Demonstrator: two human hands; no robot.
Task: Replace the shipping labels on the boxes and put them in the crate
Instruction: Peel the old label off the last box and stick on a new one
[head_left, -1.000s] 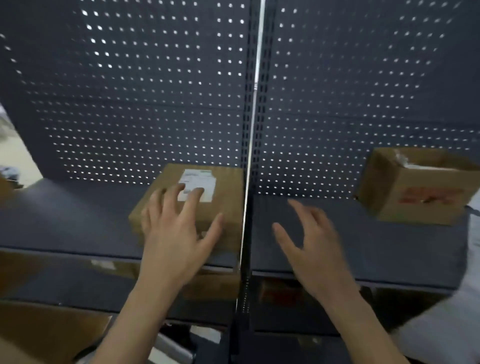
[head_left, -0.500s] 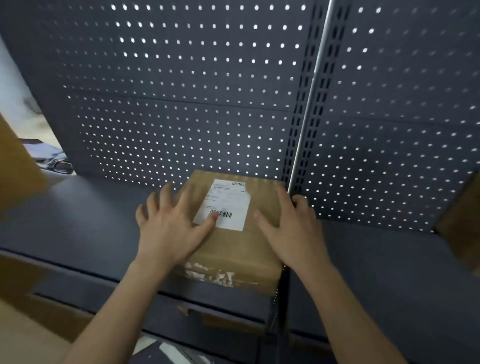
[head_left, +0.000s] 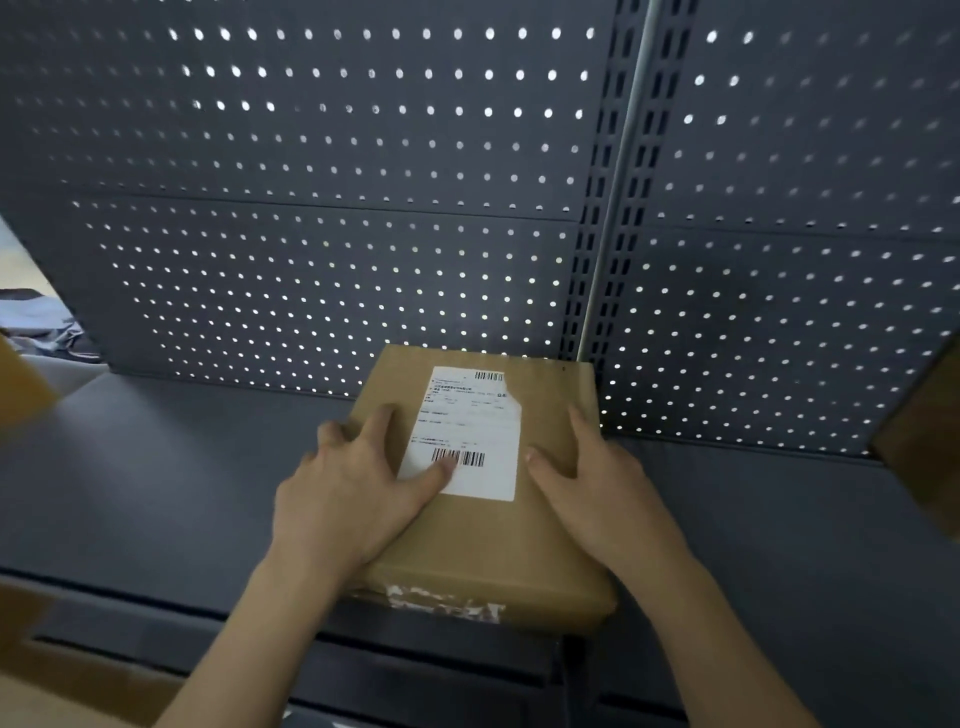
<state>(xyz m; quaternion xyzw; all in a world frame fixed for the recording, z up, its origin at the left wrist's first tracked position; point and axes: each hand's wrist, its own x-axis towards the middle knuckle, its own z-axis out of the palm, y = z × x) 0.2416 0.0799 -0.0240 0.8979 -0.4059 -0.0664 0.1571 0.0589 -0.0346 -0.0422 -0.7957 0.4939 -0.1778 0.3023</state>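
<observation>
"Head view is up at my end. Where's the box, and what have you got on it?"

"I have the cardboard box (head_left: 483, 540) lying flat on the dark shelf (head_left: 182, 467), its far end against the pegboard back panel (head_left: 337, 234), just left of the slotted upright (head_left: 589, 249). The left hand (head_left: 353, 499) lies on the left part of the top, fingers apart and fairly straight. Its thumb presses on the barcode (head_left: 460, 458) at the near end of the shipping label (head_left: 467, 415). The right hand (head_left: 597, 493) takes the right edge, thumb on top and fingers running along the side. I read it as clamped on that edge, though the fingertips are hidden."

"So which step is that?"

"I judge it the very start for this box: fetching it off the shelf. The label is on, whole but for a torn far-right corner, and nothing is peeled. Torn tape residue (head_left: 447, 603) shows on the near face. I see no crate and no fresh label in view."

"And next?"

"I'd draw the box toward me off the near lip, squeezing both sides so it doesn't tip as it clears the shelf. Then I need a fingernail under a label corner, and the torn one looks the easiest start. Another brown box (head_left: 930, 457) sits at the right edge of the picture, well apart. I'd leave that one for later."
</observation>
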